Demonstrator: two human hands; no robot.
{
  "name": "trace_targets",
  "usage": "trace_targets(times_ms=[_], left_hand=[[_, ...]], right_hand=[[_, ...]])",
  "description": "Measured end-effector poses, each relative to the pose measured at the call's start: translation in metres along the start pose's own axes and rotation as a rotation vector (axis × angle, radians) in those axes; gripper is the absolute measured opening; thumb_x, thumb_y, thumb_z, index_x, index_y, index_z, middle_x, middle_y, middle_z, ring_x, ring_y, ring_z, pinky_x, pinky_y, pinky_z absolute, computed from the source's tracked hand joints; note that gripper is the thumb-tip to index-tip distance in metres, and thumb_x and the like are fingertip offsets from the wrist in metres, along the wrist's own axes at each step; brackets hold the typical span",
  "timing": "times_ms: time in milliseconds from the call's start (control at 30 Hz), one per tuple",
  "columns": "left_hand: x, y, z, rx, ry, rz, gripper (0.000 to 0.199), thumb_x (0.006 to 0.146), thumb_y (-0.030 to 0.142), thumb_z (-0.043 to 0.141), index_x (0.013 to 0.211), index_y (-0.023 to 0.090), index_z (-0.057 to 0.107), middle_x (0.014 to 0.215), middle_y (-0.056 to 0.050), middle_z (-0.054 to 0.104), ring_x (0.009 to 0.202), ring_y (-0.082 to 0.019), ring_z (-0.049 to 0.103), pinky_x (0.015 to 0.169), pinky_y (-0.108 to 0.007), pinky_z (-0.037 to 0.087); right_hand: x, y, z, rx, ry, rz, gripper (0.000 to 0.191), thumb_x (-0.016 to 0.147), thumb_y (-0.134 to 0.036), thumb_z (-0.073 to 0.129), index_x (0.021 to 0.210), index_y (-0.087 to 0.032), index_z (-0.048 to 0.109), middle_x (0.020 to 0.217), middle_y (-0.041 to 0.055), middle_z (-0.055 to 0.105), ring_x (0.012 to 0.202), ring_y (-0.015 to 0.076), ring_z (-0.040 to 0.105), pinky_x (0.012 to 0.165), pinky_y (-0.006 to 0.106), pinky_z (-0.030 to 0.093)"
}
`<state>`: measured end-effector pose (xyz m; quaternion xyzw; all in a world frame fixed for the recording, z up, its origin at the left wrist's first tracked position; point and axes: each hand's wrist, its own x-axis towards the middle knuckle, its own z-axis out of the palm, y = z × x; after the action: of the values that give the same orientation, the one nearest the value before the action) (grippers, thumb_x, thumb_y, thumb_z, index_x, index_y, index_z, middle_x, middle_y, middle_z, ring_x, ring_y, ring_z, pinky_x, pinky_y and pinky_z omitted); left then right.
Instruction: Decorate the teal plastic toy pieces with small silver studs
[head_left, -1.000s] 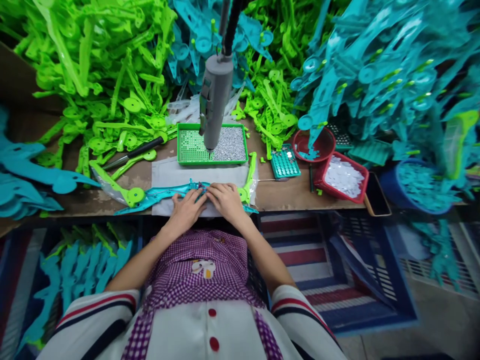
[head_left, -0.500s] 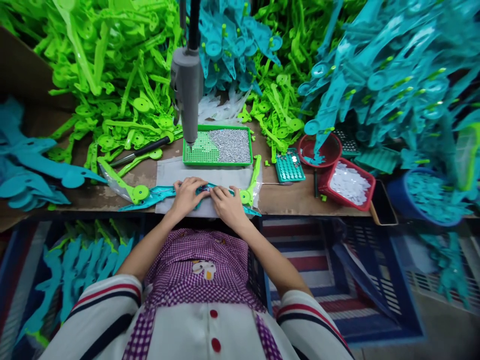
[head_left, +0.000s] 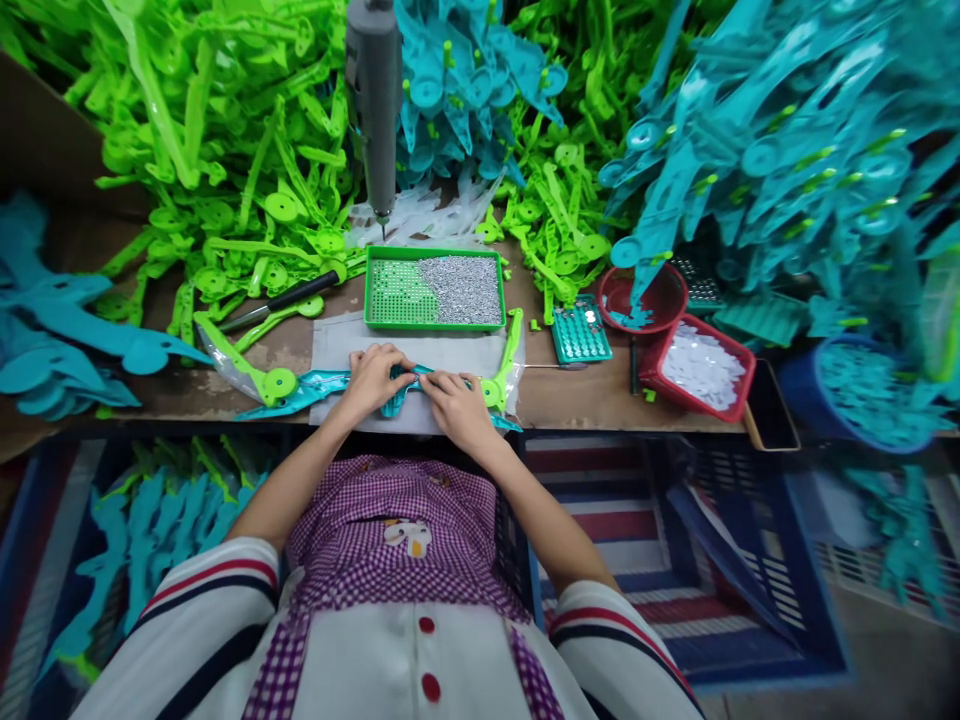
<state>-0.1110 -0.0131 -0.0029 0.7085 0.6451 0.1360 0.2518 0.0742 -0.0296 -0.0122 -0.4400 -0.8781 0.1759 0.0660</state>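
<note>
A long blue plastic piece [head_left: 319, 388] lies along the table's front edge, partly on a pale cloth [head_left: 337, 340]. Green arms are at its ends, a left one [head_left: 279, 385] and a right one [head_left: 493, 392]. My left hand [head_left: 375, 382] is closed on the middle of the blue piece, thumb and fingers at its upper edge. Close beside it, my right hand [head_left: 456, 405] grips the same piece with bent fingers. Fingers cover part of the piece between them.
A grey electric screwdriver [head_left: 373, 110] hangs above a green tray [head_left: 435, 325] of small screws. Green and blue parts are heaped behind. At right are a teal tray [head_left: 581, 345], a red bowl [head_left: 679, 308], a red box [head_left: 750, 380] and a blue bucket [head_left: 799, 385]. A black-handled knife [head_left: 304, 290] lies left.
The hanging screwdriver has risen away from the tray. My hands stay on the blue piece with slightly shifted fingers, and more of its middle shows between them.
</note>
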Motion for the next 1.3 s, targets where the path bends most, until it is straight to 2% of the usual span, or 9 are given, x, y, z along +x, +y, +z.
trace_targets(times_ms=[167, 267, 433, 533, 600, 700, 867, 1067, 1300], left_hand=[[-0.008, 0.004, 0.003, 0.017, 0.056, 0.008, 0.019, 0.09, 0.028, 0.061, 0.108, 0.026, 0.066, 0.108, -0.004, 0.068, 0.108, -0.025, 0.054, 0.091, -0.041, 0.033], [-0.009, 0.004, 0.004, -0.02, 0.086, 0.009, 0.026, 0.089, 0.029, 0.063, 0.116, 0.027, 0.062, 0.109, -0.004, 0.069, 0.11, -0.026, 0.052, 0.092, -0.039, 0.034], [-0.011, 0.0, 0.006, 0.0, 0.112, 0.007, 0.018, 0.089, 0.032, 0.063, 0.106, 0.028, 0.067, 0.115, -0.005, 0.066, 0.116, -0.027, 0.048, 0.093, -0.041, 0.034], [-0.012, -0.002, 0.009, 0.002, 0.127, 0.025, 0.013, 0.089, 0.032, 0.064, 0.099, 0.027, 0.07, 0.117, -0.005, 0.066, 0.117, -0.026, 0.049, 0.093, -0.04, 0.035], [-0.013, -0.003, 0.01, -0.006, 0.135, 0.028, 0.013, 0.089, 0.031, 0.064, 0.099, 0.026, 0.071, 0.121, -0.004, 0.066, 0.118, -0.025, 0.049, 0.093, -0.039, 0.036], [-0.012, -0.003, 0.01, -0.016, 0.129, 0.027, 0.013, 0.089, 0.03, 0.065, 0.099, 0.026, 0.072, 0.123, -0.004, 0.066, 0.119, -0.025, 0.05, 0.093, -0.039, 0.038], [-0.01, -0.003, 0.01, -0.026, 0.121, 0.003, 0.013, 0.088, 0.03, 0.064, 0.098, 0.026, 0.072, 0.123, -0.004, 0.067, 0.119, -0.026, 0.05, 0.094, -0.04, 0.04], [-0.012, -0.002, 0.011, -0.008, 0.13, 0.018, 0.014, 0.09, 0.029, 0.062, 0.099, 0.026, 0.072, 0.125, -0.005, 0.066, 0.12, -0.026, 0.05, 0.094, -0.041, 0.041], [-0.014, -0.003, 0.013, 0.013, 0.15, 0.021, 0.014, 0.091, 0.03, 0.06, 0.099, 0.025, 0.07, 0.127, -0.006, 0.064, 0.121, -0.026, 0.051, 0.095, -0.04, 0.041]], right_hand=[[-0.001, -0.001, -0.001, 0.05, 0.025, 0.015, 0.043, 0.092, -0.013, 0.045, 0.133, -0.02, 0.057, 0.131, 0.0123, 0.064, 0.121, 0.0253, 0.055, 0.102, 0.047, 0.037], [0.0, -0.001, -0.014, 0.136, 0.049, 0.037, 0.039, 0.094, -0.018, 0.045, 0.131, -0.019, 0.058, 0.134, 0.0128, 0.061, 0.124, 0.0249, 0.054, 0.103, 0.046, 0.039], [0.024, -0.012, -0.058, 0.381, 0.347, 0.091, 0.038, 0.099, -0.03, 0.038, 0.132, -0.026, 0.057, 0.129, 0.008, 0.064, 0.121, 0.0207, 0.057, 0.103, 0.042, 0.044], [0.037, -0.018, -0.07, 0.445, 0.472, 0.102, 0.036, 0.1, -0.03, 0.035, 0.125, -0.025, 0.061, 0.121, 0.0064, 0.067, 0.116, 0.0189, 0.059, 0.102, 0.04, 0.046], [0.035, -0.015, -0.064, 0.441, 0.438, 0.085, 0.034, 0.099, -0.029, 0.037, 0.116, -0.023, 0.065, 0.116, 0.0071, 0.068, 0.114, 0.0189, 0.06, 0.101, 0.038, 0.046], [0.016, -0.002, -0.038, 0.403, 0.312, 0.105, 0.029, 0.096, -0.027, 0.043, 0.107, -0.02, 0.068, 0.112, 0.0094, 0.07, 0.11, 0.0207, 0.062, 0.098, 0.038, 0.047], [-0.013, 0.012, -0.008, 0.183, 0.279, 0.234, 0.03, 0.096, -0.027, 0.043, 0.111, -0.023, 0.069, 0.12, 0.0104, 0.068, 0.114, 0.0236, 0.06, 0.099, 0.042, 0.042], [-0.014, 0.011, -0.003, 0.017, 0.164, 0.175, 0.035, 0.099, -0.035, 0.04, 0.123, -0.024, 0.064, 0.124, 0.0108, 0.067, 0.114, 0.0233, 0.06, 0.104, 0.045, 0.034], [-0.001, -0.003, 0.001, 0.043, 0.209, 0.076, 0.039, 0.101, -0.034, 0.036, 0.131, -0.023, 0.058, 0.132, 0.0099, 0.065, 0.123, 0.022, 0.057, 0.108, 0.044, 0.031]])
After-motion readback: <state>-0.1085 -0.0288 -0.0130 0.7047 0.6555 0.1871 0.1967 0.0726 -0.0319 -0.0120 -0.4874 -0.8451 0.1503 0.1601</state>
